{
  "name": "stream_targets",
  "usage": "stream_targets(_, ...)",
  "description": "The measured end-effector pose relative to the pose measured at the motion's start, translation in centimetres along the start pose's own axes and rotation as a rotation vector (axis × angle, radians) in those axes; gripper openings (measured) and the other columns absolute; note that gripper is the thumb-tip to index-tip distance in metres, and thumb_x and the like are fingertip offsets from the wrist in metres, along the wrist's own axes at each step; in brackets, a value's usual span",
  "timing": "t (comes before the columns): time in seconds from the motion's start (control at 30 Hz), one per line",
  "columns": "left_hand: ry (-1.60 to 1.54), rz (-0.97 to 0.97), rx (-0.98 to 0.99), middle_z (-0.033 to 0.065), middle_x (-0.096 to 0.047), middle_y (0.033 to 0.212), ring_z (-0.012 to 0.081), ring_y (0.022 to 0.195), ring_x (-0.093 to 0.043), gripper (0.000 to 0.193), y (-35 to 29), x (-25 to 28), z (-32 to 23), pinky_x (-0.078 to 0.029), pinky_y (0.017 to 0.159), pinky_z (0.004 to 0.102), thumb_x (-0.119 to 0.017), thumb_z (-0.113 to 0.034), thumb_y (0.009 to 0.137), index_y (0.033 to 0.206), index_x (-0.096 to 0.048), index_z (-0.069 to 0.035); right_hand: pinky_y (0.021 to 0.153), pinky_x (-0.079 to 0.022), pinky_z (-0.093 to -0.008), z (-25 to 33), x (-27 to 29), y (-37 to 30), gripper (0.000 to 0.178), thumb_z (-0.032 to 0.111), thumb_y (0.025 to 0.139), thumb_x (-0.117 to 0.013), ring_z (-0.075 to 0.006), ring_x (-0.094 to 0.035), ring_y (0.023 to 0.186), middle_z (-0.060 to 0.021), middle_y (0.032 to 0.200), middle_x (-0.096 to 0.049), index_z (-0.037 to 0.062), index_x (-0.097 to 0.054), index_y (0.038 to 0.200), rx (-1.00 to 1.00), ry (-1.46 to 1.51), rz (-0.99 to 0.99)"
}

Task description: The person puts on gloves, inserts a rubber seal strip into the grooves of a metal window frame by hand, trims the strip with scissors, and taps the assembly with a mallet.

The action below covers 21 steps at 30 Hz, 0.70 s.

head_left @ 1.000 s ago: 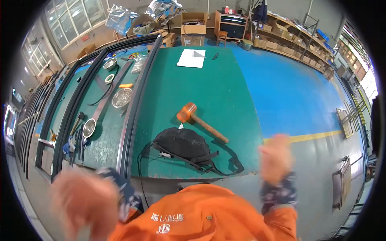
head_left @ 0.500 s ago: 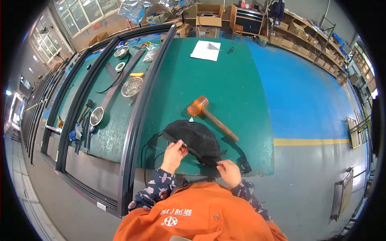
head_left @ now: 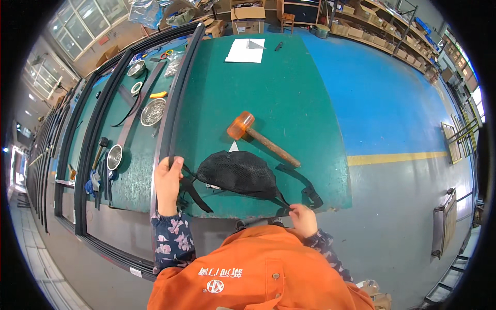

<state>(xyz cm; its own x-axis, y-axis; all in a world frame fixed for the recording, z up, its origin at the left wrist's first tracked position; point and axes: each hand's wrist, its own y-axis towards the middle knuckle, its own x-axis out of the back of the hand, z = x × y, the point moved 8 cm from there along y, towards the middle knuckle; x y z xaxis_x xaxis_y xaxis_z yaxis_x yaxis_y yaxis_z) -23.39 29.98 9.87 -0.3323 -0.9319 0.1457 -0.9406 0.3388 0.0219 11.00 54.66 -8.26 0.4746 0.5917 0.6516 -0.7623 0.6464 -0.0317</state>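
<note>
Black metal framing (head_left: 178,98) lies over the left part of a green worktable (head_left: 289,98), with a steel bowl (head_left: 109,155) and, farther up, a bowl of small metal parts (head_left: 142,116) between its bars. Beside the nearest bar, the left hand (head_left: 167,186) pinches a black strap between thumb and fingers. From there the strap leads to a black mesh waist bag (head_left: 237,173), which sits near the table's front edge, just below an orange-headed mallet (head_left: 241,125) with a wooden handle. At the bag's right end, the right hand (head_left: 303,219) grasps a second strap by its fingertips, near a black buckle (head_left: 312,194).
</note>
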Motion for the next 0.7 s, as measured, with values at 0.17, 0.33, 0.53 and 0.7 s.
stream_targets(0.17,0.294,-0.079,0.008,0.0021,-0.059,0.073,0.0095,0.061,-0.049,0.019,1.6,1.9,-1.8,-0.04,0.06,0.0209,-0.067,-0.021,0.093,0.093,-0.068,-0.001,0.068,-0.053,-0.0399,2.6,-0.5,1.0,0.027,0.011,0.082,-0.068,-0.0336,-0.065,0.076,-0.0124,0.093,-0.069,0.0077,-0.067,0.109,0.084,-0.017,-0.103)
stream_targets(0.33,0.011,-0.063,0.021,0.0053,-0.066,0.082,0.011,0.063,-0.053,0.023,2.4,1.0,-1.4,-0.044,0.062,0.0219,-0.065,-0.022,0.096,0.098,-0.069,0.001,0.067,-0.053,-0.0421,4.4,-1.1,3.5,0.031,0.011,0.081,-0.068,-0.037,-0.065,0.076,-0.0142,0.093,-0.07,0.0095,-0.067,0.112,0.112,-0.076,-0.145)
stream_targets(0.53,-0.451,-0.048,-0.217,0.0115,-0.072,0.099,0.0137,0.067,-0.058,0.027,2.1,0.1,-5.9,-0.049,0.064,0.0241,-0.062,-0.023,0.099,0.102,-0.068,0.002,0.066,-0.052,-0.0444,3.3,0.3,7.5,0.031,0.011,0.08,-0.068,-0.0402,-0.065,0.075,-0.0147,0.093,-0.07,0.0096,-0.068,0.112,-0.009,-0.115,0.034)
stream_targets(0.7,-0.484,-0.108,-0.402,0.0139,-0.072,0.103,0.0152,0.068,-0.06,0.028,-1.2,1.8,-12.5,-0.05,0.064,0.0255,-0.059,-0.024,0.101,0.103,-0.068,0.002,0.067,-0.052,-0.044,8.0,2.9,7.7,0.03,0.01,0.08,-0.068,-0.0394,-0.064,0.076,-0.0133,0.094,-0.07,0.0089,-0.068,0.11,0.091,-0.029,0.14)
